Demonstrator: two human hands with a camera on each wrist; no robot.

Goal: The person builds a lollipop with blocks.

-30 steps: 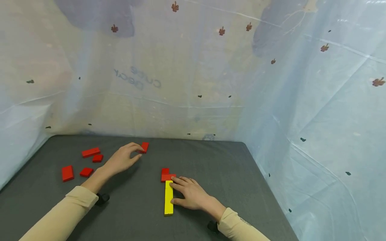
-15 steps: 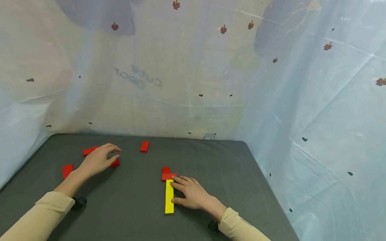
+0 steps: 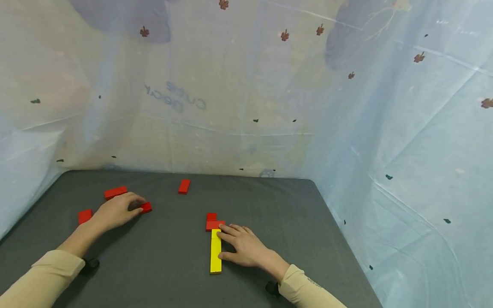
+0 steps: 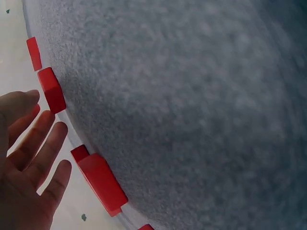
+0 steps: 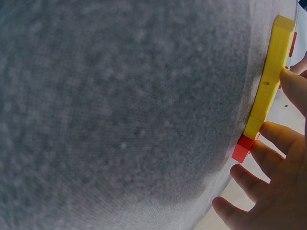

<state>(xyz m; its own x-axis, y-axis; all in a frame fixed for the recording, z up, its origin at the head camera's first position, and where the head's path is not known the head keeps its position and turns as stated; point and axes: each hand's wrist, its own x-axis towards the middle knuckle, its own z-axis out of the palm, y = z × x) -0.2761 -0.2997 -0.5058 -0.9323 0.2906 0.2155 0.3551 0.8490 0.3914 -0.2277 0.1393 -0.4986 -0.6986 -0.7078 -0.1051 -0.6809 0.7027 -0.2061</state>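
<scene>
Across the scene, grey tabletop (image 3: pixel 161 265), finely grained like felt, rounded at the far corners; at the near left, beige cloth sleeve (image 3: pixel 46 276), creased at the cuff; just beyond, flat red rectangular block (image 3: pixel 84 215), partly covered by the wrist; farther back, slanted red oblong block (image 3: pixel 115 192), smooth-faced; nearer and partly overlapping it from the head view, bare left hand (image 3: pixel 117 209), fingers bent, thumb and fingertips narrowly spaced about the left end of a small square-edged red block (image 3: pixel 146 207); cannot tell whether pinching it; at the far middle, well apart, angled red slab-like block (image 3: pixel 184 187); nearer and farther right, stubby red block (image 3: pixel 211 217), touching the far edge of a crosswise red block (image 3: pixel 212 225); abutting the near edge of that, straight, slim yellow bar (image 3: pixel 215 262), right of centre and running towards the near side, smooth, with a seam close to its far end; just right, bare right hand (image 3: pixel 246 248), fingers fairly straight and spread wide, thumb and index finger touching the yellow bar, middle fingertip at the crosswise red block; behind and along the right, translucent plastic sheeting (image 3: pixel 385 128), wrinkled, printed with brown leaf shapes.
</scene>
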